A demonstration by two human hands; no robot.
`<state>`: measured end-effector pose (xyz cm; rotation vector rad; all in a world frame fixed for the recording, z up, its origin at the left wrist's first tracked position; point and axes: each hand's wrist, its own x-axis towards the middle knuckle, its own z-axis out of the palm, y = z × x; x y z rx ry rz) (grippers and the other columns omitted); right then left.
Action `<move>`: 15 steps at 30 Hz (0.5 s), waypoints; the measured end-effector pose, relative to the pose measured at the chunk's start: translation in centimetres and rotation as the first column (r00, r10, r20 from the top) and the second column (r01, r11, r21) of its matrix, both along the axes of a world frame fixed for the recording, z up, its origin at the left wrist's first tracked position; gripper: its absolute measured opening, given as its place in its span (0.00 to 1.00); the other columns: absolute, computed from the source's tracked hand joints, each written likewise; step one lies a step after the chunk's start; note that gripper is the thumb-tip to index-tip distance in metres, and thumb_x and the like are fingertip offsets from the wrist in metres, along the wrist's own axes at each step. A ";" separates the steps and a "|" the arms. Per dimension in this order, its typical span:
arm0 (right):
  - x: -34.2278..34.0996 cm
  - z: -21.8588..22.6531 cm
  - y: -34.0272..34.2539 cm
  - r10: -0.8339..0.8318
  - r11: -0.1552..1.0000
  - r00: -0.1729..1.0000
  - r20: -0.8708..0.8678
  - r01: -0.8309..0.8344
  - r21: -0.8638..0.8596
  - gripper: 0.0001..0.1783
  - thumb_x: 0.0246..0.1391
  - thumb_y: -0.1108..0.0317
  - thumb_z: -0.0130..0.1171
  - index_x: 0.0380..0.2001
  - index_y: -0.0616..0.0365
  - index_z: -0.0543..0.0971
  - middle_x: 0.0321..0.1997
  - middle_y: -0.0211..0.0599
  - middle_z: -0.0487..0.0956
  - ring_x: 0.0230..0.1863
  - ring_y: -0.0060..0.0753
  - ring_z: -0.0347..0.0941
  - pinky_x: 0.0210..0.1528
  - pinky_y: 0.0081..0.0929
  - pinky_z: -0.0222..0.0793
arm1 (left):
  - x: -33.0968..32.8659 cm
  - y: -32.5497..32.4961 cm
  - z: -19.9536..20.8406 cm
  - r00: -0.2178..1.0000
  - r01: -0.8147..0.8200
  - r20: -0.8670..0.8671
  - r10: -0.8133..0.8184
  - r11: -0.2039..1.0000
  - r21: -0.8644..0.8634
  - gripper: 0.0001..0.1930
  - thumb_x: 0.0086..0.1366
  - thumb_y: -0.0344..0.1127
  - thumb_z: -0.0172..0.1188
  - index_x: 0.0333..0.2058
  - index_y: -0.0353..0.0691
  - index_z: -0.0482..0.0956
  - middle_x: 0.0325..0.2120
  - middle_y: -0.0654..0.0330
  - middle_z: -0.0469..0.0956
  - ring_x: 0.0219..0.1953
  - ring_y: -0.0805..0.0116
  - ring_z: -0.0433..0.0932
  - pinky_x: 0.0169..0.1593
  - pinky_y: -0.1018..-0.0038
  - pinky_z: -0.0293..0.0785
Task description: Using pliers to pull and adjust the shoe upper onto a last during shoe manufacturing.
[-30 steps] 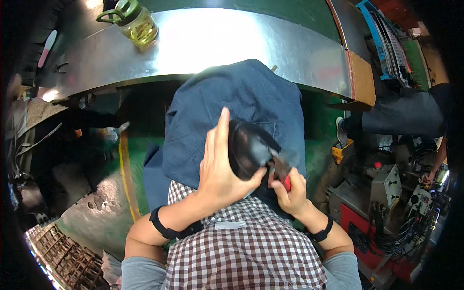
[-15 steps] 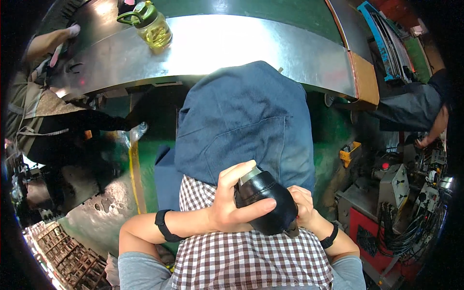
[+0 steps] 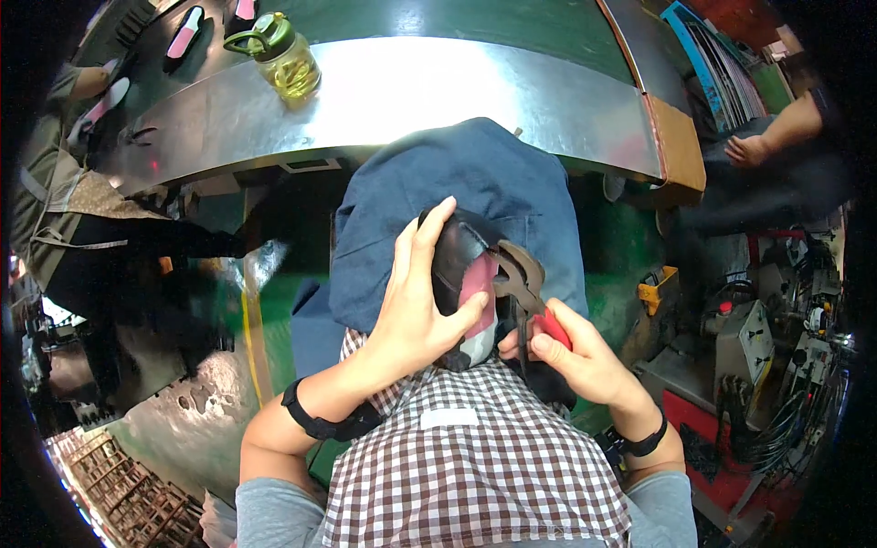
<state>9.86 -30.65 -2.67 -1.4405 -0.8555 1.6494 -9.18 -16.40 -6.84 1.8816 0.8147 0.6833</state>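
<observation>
My left hand (image 3: 409, 306) is wrapped round a black leather shoe (image 3: 459, 239) above my lap, thumb across its underside. That underside is turned up toward me, showing a pink insole (image 3: 479, 281) and a pale grey patch at the near end. In my right hand (image 3: 585, 354) is a pair of pincers (image 3: 519, 281) with red handles. Their curved metal jaws are at the shoe's right edge, close to its far end; whether they grip the leather, I cannot tell. Part of the shoe is hidden by my left fingers.
A metal bench (image 3: 393, 96) runs across ahead, with a green-lidded bottle (image 3: 290, 68) on it. More black shoes with pink undersides (image 3: 184, 38) lie at far left. Co-workers stand at left and right. A machine with a red button (image 3: 742, 333) and cables stands at right.
The shoe has been turned from its black upper to its pink underside and moved farther from my body. The pincers now show at its right edge. The right-hand co-worker's arm has shifted.
</observation>
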 end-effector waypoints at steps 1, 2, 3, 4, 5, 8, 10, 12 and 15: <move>0.2 0.4 0.4 0.015 1.000 1.000 -0.021 -0.016 -0.018 0.19 0.69 0.59 0.51 0.49 0.65 0.69 0.46 0.39 0.79 0.49 0.29 0.75 0.55 0.29 0.70 | -0.3 0.3 0.3 0.998 0.067 0.011 -0.067 0.997 -0.044 0.49 0.51 0.29 0.65 0.70 0.40 0.48 0.64 0.40 0.54 0.68 0.43 0.55 0.69 0.58 0.55; 0.4 0.9 0.7 0.027 0.999 0.999 -0.041 -0.029 -0.035 0.18 0.69 0.58 0.51 0.49 0.65 0.69 0.47 0.39 0.79 0.51 0.28 0.74 0.57 0.30 0.69 | -0.5 0.6 0.6 0.991 0.134 0.024 -0.132 0.987 -0.087 0.51 0.52 0.30 0.65 0.71 0.43 0.44 0.65 0.35 0.51 0.69 0.36 0.51 0.69 0.55 0.53; 0.4 1.2 0.9 0.028 0.999 0.999 -0.043 -0.030 -0.034 0.18 0.69 0.58 0.51 0.49 0.65 0.69 0.47 0.39 0.79 0.51 0.28 0.74 0.57 0.30 0.69 | -0.6 0.7 1.0 0.991 0.133 0.022 -0.131 0.987 -0.086 0.51 0.52 0.30 0.65 0.71 0.43 0.44 0.65 0.35 0.51 0.69 0.36 0.51 0.69 0.55 0.53; 0.5 1.5 1.1 0.036 0.998 0.999 -0.027 -0.037 -0.052 0.18 0.69 0.59 0.51 0.49 0.64 0.69 0.47 0.39 0.79 0.51 0.28 0.75 0.56 0.30 0.70 | -0.7 0.8 1.5 0.986 0.164 -0.004 -0.166 0.977 -0.134 0.53 0.51 0.28 0.64 0.71 0.39 0.40 0.68 0.39 0.48 0.71 0.43 0.48 0.71 0.58 0.50; 0.6 1.9 1.3 0.044 0.996 0.999 -0.012 -0.044 -0.071 0.18 0.69 0.59 0.51 0.49 0.64 0.69 0.47 0.38 0.79 0.50 0.28 0.75 0.56 0.30 0.70 | -0.8 0.9 1.8 0.979 0.194 -0.030 -0.202 0.964 -0.181 0.55 0.50 0.27 0.63 0.72 0.35 0.37 0.70 0.42 0.46 0.73 0.50 0.46 0.72 0.62 0.47; 0.5 2.1 1.8 0.060 0.997 0.996 0.060 -0.058 -0.041 0.16 0.69 0.59 0.51 0.46 0.64 0.70 0.44 0.39 0.81 0.49 0.27 0.76 0.54 0.30 0.71 | -1.0 1.2 2.1 0.966 0.226 -0.060 -0.250 0.936 -0.269 0.57 0.50 0.24 0.60 0.72 0.36 0.30 0.70 0.40 0.42 0.74 0.49 0.44 0.73 0.62 0.45; 0.2 2.1 2.0 0.075 0.997 0.991 0.108 -0.073 -0.015 0.16 0.69 0.59 0.51 0.45 0.64 0.70 0.42 0.39 0.81 0.48 0.27 0.76 0.53 0.30 0.72 | -1.1 1.1 2.2 0.962 0.234 -0.077 -0.262 0.937 -0.258 0.57 0.49 0.23 0.59 0.71 0.36 0.29 0.70 0.39 0.42 0.73 0.48 0.44 0.73 0.61 0.46; -0.3 2.7 2.5 0.050 0.999 0.991 0.123 -0.048 -0.020 0.15 0.68 0.59 0.51 0.41 0.64 0.70 0.37 0.40 0.82 0.44 0.28 0.78 0.49 0.30 0.73 | -1.1 1.0 2.2 0.957 0.243 -0.094 -0.273 0.938 -0.248 0.57 0.49 0.22 0.57 0.71 0.36 0.28 0.69 0.37 0.42 0.73 0.47 0.44 0.73 0.61 0.46; -0.2 3.0 2.9 0.108 0.994 0.955 0.276 -0.110 -0.007 0.15 0.68 0.59 0.52 0.38 0.63 0.69 0.32 0.39 0.81 0.35 0.30 0.79 0.40 0.29 0.74 | -1.1 0.8 1.9 0.960 0.234 -0.107 -0.259 0.951 -0.204 0.57 0.47 0.21 0.55 0.71 0.36 0.28 0.68 0.36 0.44 0.72 0.44 0.47 0.73 0.60 0.46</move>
